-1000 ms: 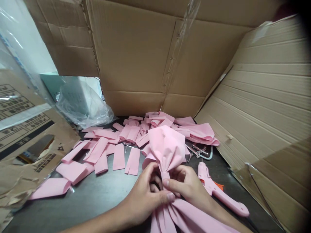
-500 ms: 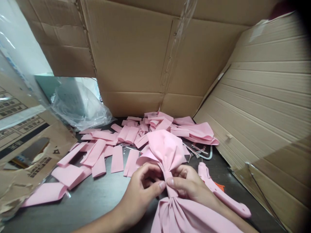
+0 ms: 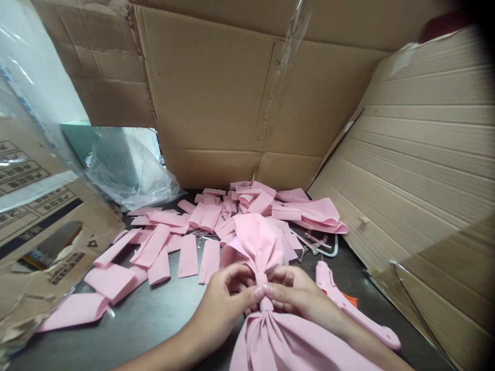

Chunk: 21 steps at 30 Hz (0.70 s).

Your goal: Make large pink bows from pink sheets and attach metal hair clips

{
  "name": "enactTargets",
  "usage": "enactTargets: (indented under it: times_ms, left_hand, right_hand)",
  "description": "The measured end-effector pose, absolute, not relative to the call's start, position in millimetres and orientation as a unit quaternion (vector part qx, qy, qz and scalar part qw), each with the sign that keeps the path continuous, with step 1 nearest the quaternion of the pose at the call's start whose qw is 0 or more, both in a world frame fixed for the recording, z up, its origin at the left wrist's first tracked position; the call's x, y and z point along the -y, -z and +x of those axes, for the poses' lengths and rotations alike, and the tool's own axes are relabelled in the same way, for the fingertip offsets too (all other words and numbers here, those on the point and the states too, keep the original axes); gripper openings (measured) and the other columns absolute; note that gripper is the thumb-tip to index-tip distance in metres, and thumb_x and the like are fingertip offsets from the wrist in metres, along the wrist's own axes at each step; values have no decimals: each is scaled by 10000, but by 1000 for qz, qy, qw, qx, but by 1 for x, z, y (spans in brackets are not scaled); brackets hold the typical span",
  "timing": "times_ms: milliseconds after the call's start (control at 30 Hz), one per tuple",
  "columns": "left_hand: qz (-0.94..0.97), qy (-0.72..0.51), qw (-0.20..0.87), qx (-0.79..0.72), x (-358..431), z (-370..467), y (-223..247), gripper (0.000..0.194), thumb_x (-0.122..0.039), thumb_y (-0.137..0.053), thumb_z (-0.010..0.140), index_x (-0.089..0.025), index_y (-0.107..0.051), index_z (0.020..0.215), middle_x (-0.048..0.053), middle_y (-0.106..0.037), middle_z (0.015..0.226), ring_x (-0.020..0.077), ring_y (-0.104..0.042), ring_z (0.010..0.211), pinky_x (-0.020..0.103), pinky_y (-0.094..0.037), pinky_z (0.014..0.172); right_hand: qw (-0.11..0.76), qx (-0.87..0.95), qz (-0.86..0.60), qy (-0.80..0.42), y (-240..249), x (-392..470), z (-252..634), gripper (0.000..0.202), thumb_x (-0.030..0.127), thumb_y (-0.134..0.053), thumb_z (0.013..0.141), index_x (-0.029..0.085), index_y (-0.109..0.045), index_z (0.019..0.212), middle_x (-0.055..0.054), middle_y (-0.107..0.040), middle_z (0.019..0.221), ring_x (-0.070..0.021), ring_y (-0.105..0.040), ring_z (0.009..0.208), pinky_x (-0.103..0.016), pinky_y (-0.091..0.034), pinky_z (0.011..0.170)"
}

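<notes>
Cardboard panels [image 3: 209, 77] are stood up behind and to the right of a dark tabletop [image 3: 154, 319], and a printed carton [image 3: 58, 201] with a torn opening is seen at the left. Between the two hands, low in the view, a length of pink cloth [image 3: 257, 239] is held upright, gathered at the neck by a narrow pink band [image 3: 266, 305]. Since a second ago the left thumb has been lifted away from the lower folds and brought up beside the right one, so more of the band is exposed and the flare beneath it is seen more fully; the pinch seems to have been shifted to the neck itself.

By the left hand [image 3: 222, 306], partly closed, the neck is gripped from one side; by the right hand [image 3: 305, 298], likewise curled, it is pinched from the other (the fingers behind are mostly hidden, so their exact hold cannot be told).

Pink strips [image 3: 188, 256] are scattered across the surface, with folded cloth [image 3: 319, 210] laid at the back. Near it lie what appear to be metal clips [image 3: 315, 241]. A pink glue gun [image 3: 350, 308] is set down just beside the right forearm, and a clear plastic bag [image 3: 154, 180] is slumped against the back left.
</notes>
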<state>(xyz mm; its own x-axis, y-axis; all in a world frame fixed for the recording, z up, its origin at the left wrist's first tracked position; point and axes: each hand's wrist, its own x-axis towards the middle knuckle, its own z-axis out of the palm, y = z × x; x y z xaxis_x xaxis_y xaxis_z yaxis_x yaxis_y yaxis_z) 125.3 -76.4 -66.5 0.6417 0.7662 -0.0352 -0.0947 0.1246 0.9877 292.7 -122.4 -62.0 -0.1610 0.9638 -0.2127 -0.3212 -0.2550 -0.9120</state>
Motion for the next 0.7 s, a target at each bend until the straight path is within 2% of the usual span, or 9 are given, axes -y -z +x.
enactTargets:
  times_ms: [200,400,500,700]
  left_hand:
    - [563,-318,714,-267,69,124,71,312,-342,-777,675,-91,-649,809,32,-580,760,108,-531,619,206,-409,545]
    - [540,-314,732,-274,69,123,67,365,-334,-815,631,-85,-684,864,59,-638,768,125,-562,625,220,-418,568]
    - [522,-295,760,-251,71,123,63,365,-319,-808,652,-80,-688,900,72,-667,731,153,-608,646,232,-424,599]
    - [461,-291,806,-229,74,123,60,299,-219,-793,678,-89,-680,921,93,-703,758,198,-670,699,312,-489,724]
  right_hand:
    - [481,363,-393,-695,62,125,291,366,402,-833,642,116,-725,845,-37,-652,704,-117,-588,616,-236,-445,634]
    - [518,332,-382,-690,63,129,287,313,290,-832,664,104,-739,898,-52,-675,730,-96,-568,621,-190,-420,590]
    - [523,339,-385,-681,65,130,287,303,285,-826,677,89,-732,888,-60,-677,733,-94,-557,605,-187,-419,564]
    - [539,347,-428,-637,69,129,288,386,296,-867,606,95,-686,882,-53,-672,736,-126,-586,595,-193,-423,487]
